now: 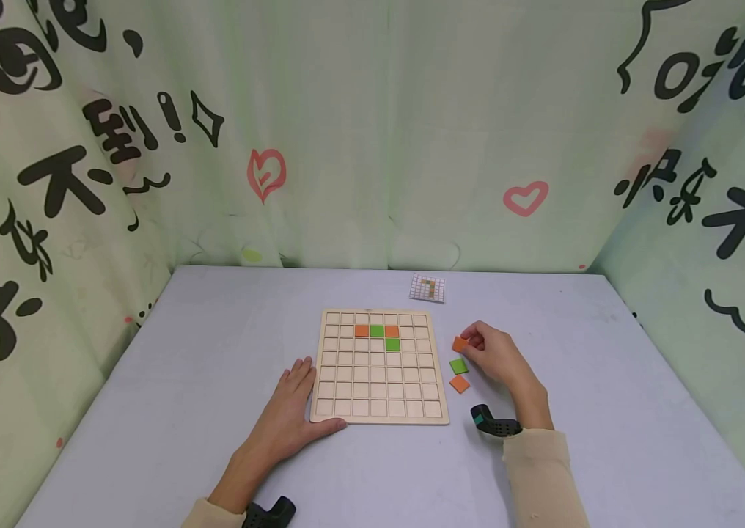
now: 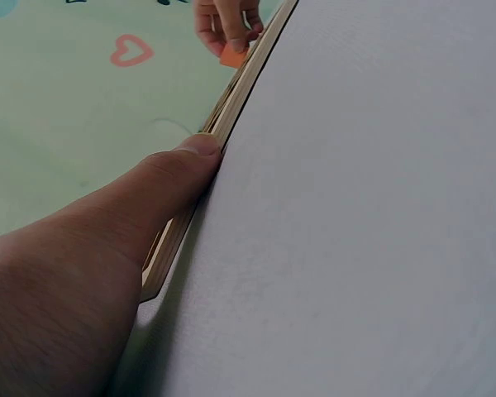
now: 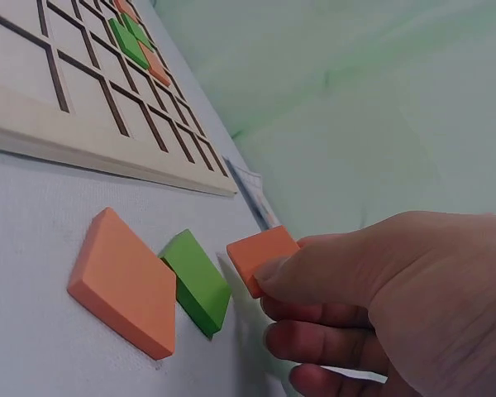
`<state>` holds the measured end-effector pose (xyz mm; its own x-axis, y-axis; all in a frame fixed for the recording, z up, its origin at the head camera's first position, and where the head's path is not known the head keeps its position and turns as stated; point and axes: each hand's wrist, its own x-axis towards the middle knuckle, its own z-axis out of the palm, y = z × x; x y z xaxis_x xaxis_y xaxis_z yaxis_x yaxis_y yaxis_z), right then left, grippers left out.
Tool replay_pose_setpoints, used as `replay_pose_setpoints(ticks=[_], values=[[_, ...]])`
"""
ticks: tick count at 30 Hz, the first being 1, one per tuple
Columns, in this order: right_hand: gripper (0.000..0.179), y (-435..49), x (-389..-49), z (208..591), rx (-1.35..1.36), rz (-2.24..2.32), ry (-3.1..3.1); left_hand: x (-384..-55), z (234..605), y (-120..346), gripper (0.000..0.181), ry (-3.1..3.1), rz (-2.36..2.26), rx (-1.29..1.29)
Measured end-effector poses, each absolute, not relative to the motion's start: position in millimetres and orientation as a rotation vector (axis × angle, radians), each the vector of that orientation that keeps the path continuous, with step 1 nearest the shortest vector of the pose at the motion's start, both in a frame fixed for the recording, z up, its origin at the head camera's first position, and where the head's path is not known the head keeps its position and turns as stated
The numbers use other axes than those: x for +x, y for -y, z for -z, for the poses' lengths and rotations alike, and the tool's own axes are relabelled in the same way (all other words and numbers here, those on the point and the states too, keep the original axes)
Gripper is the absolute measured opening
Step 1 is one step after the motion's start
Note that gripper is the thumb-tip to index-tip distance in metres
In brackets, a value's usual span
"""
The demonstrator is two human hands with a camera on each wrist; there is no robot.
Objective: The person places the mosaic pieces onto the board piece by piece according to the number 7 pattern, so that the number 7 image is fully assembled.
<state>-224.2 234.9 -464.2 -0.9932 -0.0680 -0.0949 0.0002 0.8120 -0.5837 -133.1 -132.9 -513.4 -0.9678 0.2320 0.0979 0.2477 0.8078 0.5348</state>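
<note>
A wooden grid board (image 1: 353, 396) lies on the table, with orange and green square tiles set in its upper cells, such as the green tile (image 1: 392, 345). My left hand (image 1: 290, 418) rests at the board's lower left corner, fingers along the left side and thumb on the front edge. Right of the board, my right hand (image 1: 494, 356) pinches an orange tile (image 3: 260, 252) between thumb and fingers, raised off the table in the right wrist view. Near it lie a loose green tile (image 3: 198, 281) and another loose orange tile (image 3: 126, 285).
A small card with a printed grid pattern (image 1: 427, 288) lies behind the board near the table's back edge. Curtains (image 1: 386, 132) with writing and hearts surround the white table (image 1: 214, 330). Black devices are strapped at both wrists, one by the right wrist (image 1: 494, 422).
</note>
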Motion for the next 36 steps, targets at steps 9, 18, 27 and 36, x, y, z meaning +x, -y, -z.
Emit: replay_pose_setpoints(ticks=[9,18,27,36], values=[[0.024,-229.8,-225.2,464.1,-0.034,0.927,-2.885,-132.5,513.8,133.5,0.108,2.956,0.885,-0.393],[0.023,-224.8,-225.3,463.0,-0.077,0.933,-2.894,-132.0,513.3,133.5,0.108,2.953,0.891,-0.395],[0.023,-218.0,-226.1,461.9,-0.086,0.941,-2.879,-131.9,512.7,132.7,0.108,2.964,0.879,-0.386],[0.024,-213.4,-226.2,462.2,-0.100,0.932,-2.876,-131.7,511.8,132.6,0.109,2.970,0.870,-0.387]])
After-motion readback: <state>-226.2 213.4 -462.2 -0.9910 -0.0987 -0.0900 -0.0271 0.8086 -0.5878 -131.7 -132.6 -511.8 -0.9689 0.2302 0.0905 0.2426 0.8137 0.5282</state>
